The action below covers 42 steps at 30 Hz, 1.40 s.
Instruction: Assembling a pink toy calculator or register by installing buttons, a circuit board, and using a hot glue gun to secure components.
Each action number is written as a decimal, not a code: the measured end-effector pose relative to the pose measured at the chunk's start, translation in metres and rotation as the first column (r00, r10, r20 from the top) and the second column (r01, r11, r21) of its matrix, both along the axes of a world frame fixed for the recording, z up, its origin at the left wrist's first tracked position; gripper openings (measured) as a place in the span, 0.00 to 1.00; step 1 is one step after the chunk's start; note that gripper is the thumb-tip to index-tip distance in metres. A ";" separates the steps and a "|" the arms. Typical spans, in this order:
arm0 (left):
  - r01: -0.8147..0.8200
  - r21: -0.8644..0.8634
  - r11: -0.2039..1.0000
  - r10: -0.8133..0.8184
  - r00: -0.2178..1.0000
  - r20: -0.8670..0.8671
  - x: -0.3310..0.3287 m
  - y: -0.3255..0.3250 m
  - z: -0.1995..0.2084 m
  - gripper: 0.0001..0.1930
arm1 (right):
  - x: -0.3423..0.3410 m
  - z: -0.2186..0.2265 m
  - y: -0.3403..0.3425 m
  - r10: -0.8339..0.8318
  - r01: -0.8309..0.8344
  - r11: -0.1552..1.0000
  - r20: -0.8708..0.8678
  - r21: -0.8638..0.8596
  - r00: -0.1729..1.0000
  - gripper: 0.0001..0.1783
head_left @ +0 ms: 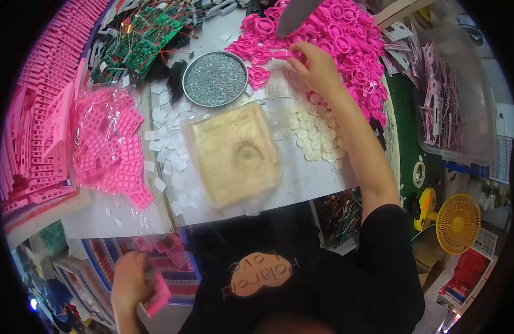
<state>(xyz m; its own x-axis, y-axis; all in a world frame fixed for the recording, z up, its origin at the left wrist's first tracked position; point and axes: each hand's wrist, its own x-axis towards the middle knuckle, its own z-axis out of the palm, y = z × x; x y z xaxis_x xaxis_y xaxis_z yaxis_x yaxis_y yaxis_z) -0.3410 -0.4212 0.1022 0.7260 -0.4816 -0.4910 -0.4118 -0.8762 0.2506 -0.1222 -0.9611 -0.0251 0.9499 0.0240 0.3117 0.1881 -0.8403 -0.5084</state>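
Observation:
At the lower left, below the table edge, my left hand [130, 281] is closed on a pink plastic piece [158, 296]. Motion blurs both, so the exact form of the piece is unclear. My right hand [319, 68] reaches to the back of the table. Its thumb and fingers pinch a small pink plastic part [281, 54] at the edge of a big heap of pink ring-shaped parts [343, 42]. A round metal dish of small screws [215, 79] lies left of that hand. Cream discs [317, 133] are spread under the right forearm.
A yellowish pad in clear plastic [232, 156] occupies the table's middle, with white paper squares [167, 153] beside it. Farther left are a bag of pink keypads [109, 142] and stacked pink panels [31, 139]. Green circuit boards [145, 42] sit at the back. A yellow fan [458, 224] stands right.

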 end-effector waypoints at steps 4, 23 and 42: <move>-0.149 -0.383 0.912 0.118 0.988 -0.105 0.037 -0.075 -0.015 0.19 | -0.056 0.019 0.031 0.094 0.064 0.884 -0.310 0.464 0.946 0.13; 0.438 -0.620 0.651 -0.100 0.859 0.502 0.094 -0.200 -0.130 0.22 | -0.127 0.003 0.117 0.265 -0.264 0.945 -0.020 -0.191 0.964 0.09; -0.429 -0.517 0.741 0.637 0.206 0.743 0.292 0.094 0.012 0.43 | -0.124 0.019 0.133 0.220 -0.291 0.930 -0.296 -0.224 0.930 0.06</move>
